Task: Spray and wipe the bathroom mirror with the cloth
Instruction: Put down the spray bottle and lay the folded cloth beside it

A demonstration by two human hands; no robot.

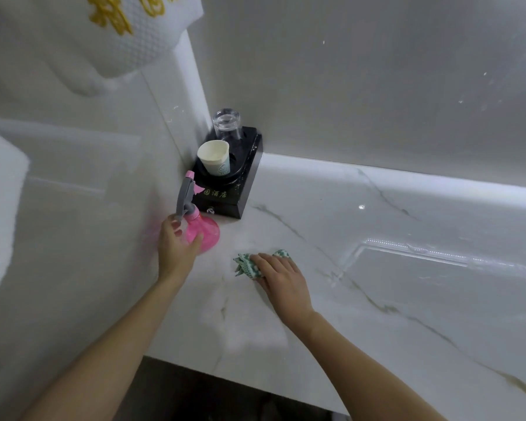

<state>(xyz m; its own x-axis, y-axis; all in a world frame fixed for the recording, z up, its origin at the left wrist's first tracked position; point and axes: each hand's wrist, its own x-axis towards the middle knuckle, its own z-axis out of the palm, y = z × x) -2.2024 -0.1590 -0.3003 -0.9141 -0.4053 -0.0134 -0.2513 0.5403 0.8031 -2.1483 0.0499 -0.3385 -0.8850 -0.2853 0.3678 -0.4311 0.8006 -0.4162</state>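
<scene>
The left hand [176, 244] curls its fingers and thumb round the pink spray bottle [202, 230], just in front of the black tray [243, 189]. The right hand [281, 278] lies nearly flat, fingers bent over the green-and-white cloth [246, 264] on the marble counter [377, 284], right of the bottle.

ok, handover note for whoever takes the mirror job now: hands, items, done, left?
Left hand grips the pink plastic spray bottle with grey trigger head, standing on the white marble counter beside the black cup stand.
Right hand rests on the green-and-white patterned cloth on the counter; fingers look slightly curled, grip unclear.
Done: both tools in hand.
Left: spray the mirror, then wipe; no spraying visible yet.
</scene>
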